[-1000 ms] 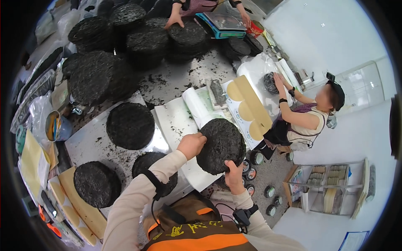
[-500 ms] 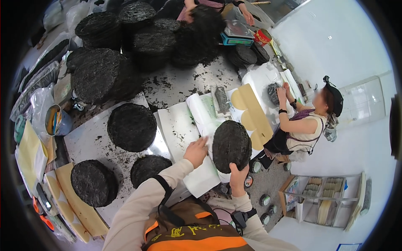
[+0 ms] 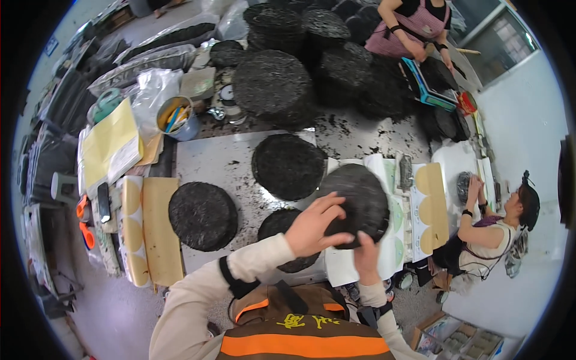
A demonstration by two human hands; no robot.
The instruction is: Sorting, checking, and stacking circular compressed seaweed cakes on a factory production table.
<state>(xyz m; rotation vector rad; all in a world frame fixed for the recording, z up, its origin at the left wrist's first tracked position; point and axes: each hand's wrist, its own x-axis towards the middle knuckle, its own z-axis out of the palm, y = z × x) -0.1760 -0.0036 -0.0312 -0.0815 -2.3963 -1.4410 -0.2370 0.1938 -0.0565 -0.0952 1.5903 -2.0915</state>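
A thick round stack of dried black seaweed (image 3: pixel 360 192) is tilted over the white sheets, held between my two hands. My left hand (image 3: pixel 315 222) grips its near left side, fingers spread on the face and thumb at the lower edge. My right hand (image 3: pixel 366 258) holds its near edge from below, some of its fingers hidden. Left of my hands, similar round stacks lie on the metal table: one farther back (image 3: pixel 288 165), one at the left (image 3: pixel 203 216), and one partly hidden by my left arm (image 3: pixel 279 231).
Tall seaweed piles (image 3: pixel 273 90) line the back of the table. Brown scalloped sheets lie left (image 3: pixel 162 231) and right (image 3: pixel 429 210). A cup of pens (image 3: pixel 180 120) and orange-handled scissors (image 3: pixel 87 231) are at left. One co-worker (image 3: pixel 414 30) works by a scale (image 3: pixel 429 87), another (image 3: pixel 486 231) at right.
My left hand has moved from the white sheet onto the seaweed stack, which is now held in both hands. My view has swung left. The back co-worker now has dark seaweed on the scale.
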